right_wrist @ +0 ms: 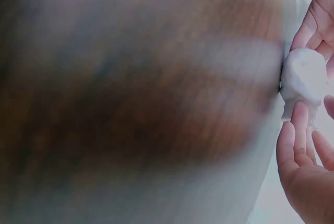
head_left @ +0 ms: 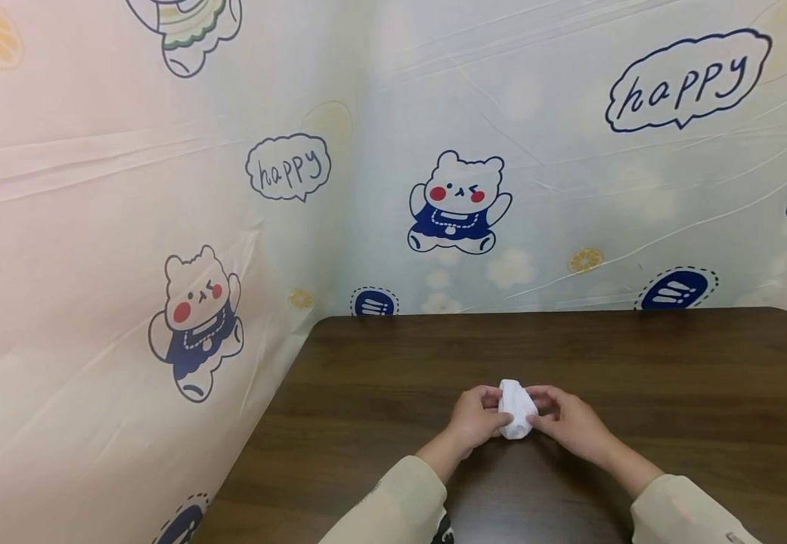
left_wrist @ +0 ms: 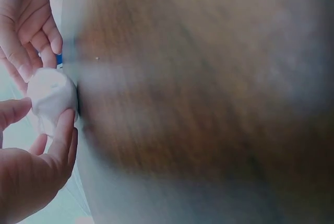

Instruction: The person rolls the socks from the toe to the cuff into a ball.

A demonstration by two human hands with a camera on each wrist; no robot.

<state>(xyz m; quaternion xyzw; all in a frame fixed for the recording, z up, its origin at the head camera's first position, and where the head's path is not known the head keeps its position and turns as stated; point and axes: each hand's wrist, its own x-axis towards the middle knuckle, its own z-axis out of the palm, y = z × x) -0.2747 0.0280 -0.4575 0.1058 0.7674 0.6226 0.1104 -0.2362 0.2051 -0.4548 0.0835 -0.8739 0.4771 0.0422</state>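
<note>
A white, crumpled lump (head_left: 517,410), perhaps wadded tissue or soft cloth, sits between both hands on or just over the table. My left hand (head_left: 472,418) holds its left side, thumb on the near face and fingers behind. From the right, my right hand (head_left: 575,427) has its thumb and fingertips at the lump's edge. In the left wrist view the lump (left_wrist: 52,96) looks rounded with soft folds, the left fingers (left_wrist: 63,130) against it. The right wrist view shows a narrower part of the lump (right_wrist: 288,110) hanging by the right fingers (right_wrist: 300,125).
The dark wooden table (head_left: 393,378) spreads around the hands. Behind it and along its left edge hangs a pale printed curtain (head_left: 366,227) with cartoon bears and speech bubbles. Light sleeves (head_left: 393,499) cover both forearms.
</note>
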